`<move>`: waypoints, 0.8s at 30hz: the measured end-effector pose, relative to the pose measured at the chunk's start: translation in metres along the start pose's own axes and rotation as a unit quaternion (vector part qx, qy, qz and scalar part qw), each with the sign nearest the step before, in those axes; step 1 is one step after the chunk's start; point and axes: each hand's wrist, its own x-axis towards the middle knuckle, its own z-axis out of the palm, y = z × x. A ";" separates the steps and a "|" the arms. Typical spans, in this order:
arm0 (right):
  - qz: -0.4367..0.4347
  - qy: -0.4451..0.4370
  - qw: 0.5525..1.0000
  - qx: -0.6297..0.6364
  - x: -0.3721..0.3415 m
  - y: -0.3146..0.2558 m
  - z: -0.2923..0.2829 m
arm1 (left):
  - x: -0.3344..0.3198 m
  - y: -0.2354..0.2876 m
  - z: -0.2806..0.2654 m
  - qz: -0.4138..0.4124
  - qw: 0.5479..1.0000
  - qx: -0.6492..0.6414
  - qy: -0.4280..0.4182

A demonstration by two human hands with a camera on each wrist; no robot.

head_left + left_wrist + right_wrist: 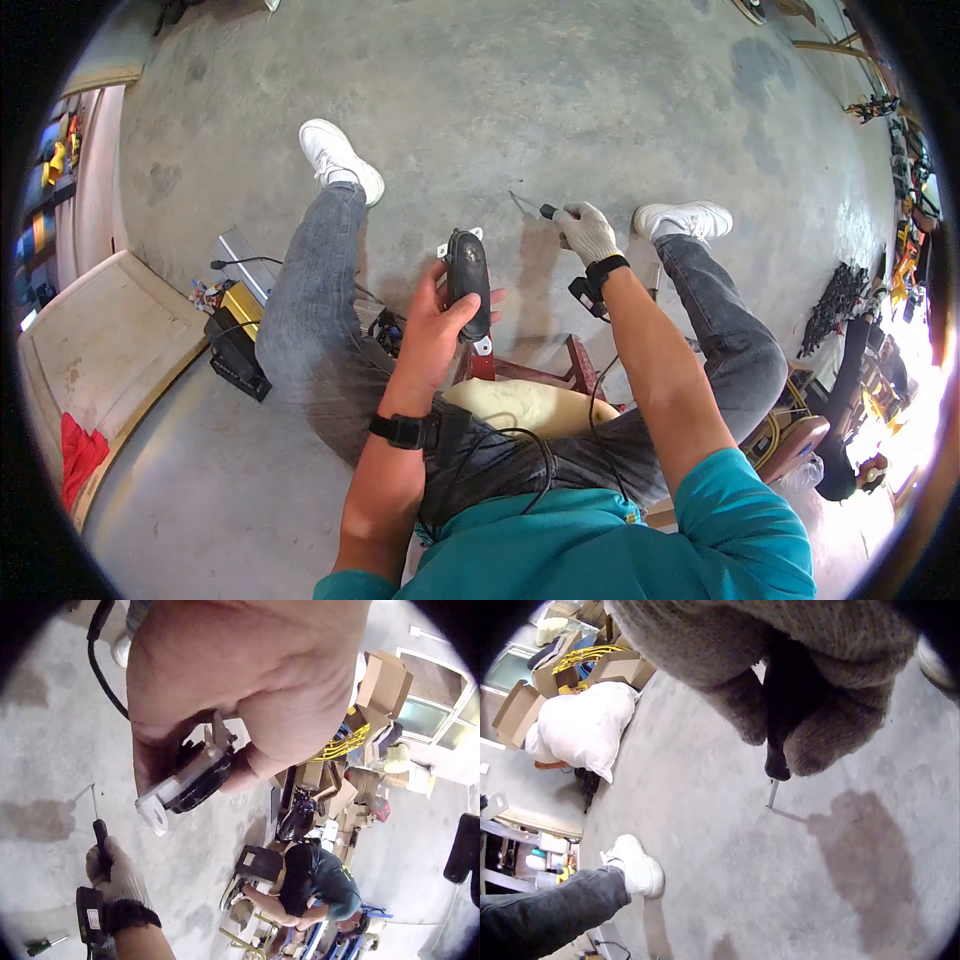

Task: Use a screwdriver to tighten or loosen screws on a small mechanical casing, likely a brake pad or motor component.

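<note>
My bare left hand (432, 318) grips a long oval black part (467, 268), with the thumb across its face. Pale metal tabs with holes stick out at its ends; one tab (153, 815) shows beneath the fingers in the left wrist view. My right hand (588, 234), in a knitted glove, holds a screwdriver by its black handle (778, 735). The thin shaft (94, 801) points away from me, over the floor and apart from the black part. Gloved fingers hide much of the handle in the right wrist view.
Between my legs are a pale cushion (520, 408) and a dark red frame (580, 365). A board-topped piece (110, 330) stands at left, near a black case (235, 365). Another screwdriver (46, 945) lies on the floor. Another person (326, 889) sits farther off, near stacked boxes.
</note>
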 end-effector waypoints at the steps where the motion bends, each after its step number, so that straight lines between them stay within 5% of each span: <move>1: 0.000 -0.001 1.000 0.000 -0.001 -0.001 0.001 | -0.002 0.003 0.004 -0.004 1.000 -0.016 0.009; 6: 0.003 0.000 0.999 0.038 -0.011 -0.006 -0.005 | -0.007 0.011 0.013 0.014 0.999 -0.032 0.009; 14: -0.051 -0.015 0.992 0.112 -0.083 -0.049 -0.069 | 0.007 -0.015 -0.006 0.087 0.969 0.224 -0.049; 24: -0.144 -0.053 0.974 0.166 -0.244 -0.082 -0.121 | 0.003 -0.021 -0.013 0.064 0.992 0.099 -0.043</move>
